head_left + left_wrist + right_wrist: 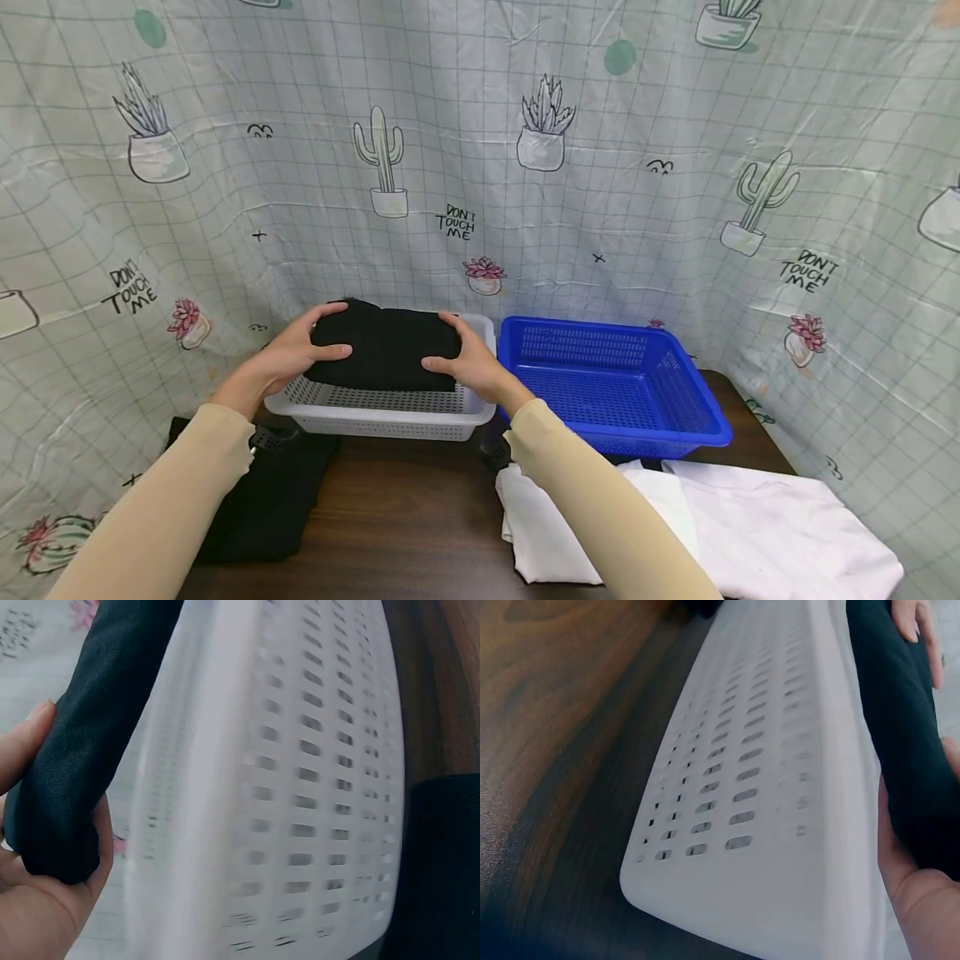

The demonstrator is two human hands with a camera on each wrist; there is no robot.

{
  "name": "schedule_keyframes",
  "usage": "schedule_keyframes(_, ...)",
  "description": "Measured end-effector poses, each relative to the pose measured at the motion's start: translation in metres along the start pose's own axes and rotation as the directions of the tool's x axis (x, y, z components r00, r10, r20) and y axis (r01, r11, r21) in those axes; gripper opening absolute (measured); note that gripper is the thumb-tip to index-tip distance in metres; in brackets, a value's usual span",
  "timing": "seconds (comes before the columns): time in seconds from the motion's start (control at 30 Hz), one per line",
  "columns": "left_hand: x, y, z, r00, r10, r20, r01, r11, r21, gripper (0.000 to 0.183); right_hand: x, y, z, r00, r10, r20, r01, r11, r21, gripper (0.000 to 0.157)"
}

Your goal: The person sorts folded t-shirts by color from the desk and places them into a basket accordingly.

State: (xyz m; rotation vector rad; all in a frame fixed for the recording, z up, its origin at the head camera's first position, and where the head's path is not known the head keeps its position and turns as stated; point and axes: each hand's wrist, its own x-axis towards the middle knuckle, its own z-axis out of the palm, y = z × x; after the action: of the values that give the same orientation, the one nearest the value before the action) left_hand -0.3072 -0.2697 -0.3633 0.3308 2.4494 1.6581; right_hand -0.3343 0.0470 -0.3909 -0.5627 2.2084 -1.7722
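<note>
A folded black cloth (382,350) is held by both hands over the white perforated basket (390,421). My left hand (288,354) grips its left end, thumb on the near face and fingers behind. The right hand (472,362) grips the right end in the same way. In the left wrist view the dark cloth (90,735) sits as a thick fold between thumb and fingers, beside the basket's rim. The right wrist view shows the cloth (900,712) alongside the basket wall (727,765), with the right hand (919,900) around its end.
A blue basket (607,400) stands right of the white one. White folded cloths (780,525) lie at the front right of the brown table (397,517). Another black cloth (262,508) lies at the left, partly behind the left sleeve. A cactus-print curtain (450,150) hangs behind.
</note>
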Motion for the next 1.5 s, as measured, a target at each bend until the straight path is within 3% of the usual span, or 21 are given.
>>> schedule_keyframes(0.3,0.018,-0.032,0.008,0.997,-0.060,-0.048,0.060,0.998,-0.003,0.086,0.013,0.016,0.009,0.998,0.035,-0.057,-0.042,0.991,-0.128,0.089)
schedule_keyframes(0.6,0.027,-0.048,0.015,0.995,-0.083,-0.062,0.085,0.996,0.031,0.087,0.018,0.030,0.021,0.990,0.091,-0.106,-0.107,0.982,-0.157,0.088)
schedule_keyframes(1.23,0.046,-0.051,0.015,0.990,-0.142,-0.022,0.143,0.983,0.112,0.085,0.035,0.039,0.024,0.961,0.168,-0.219,-0.210,0.960,-0.185,0.087)
schedule_keyframes(1.5,0.052,-0.056,0.014,0.989,-0.146,0.005,0.143,0.979,0.148,0.083,0.038,0.040,0.025,0.962,0.174,-0.210,-0.221,0.948,-0.228,0.088)
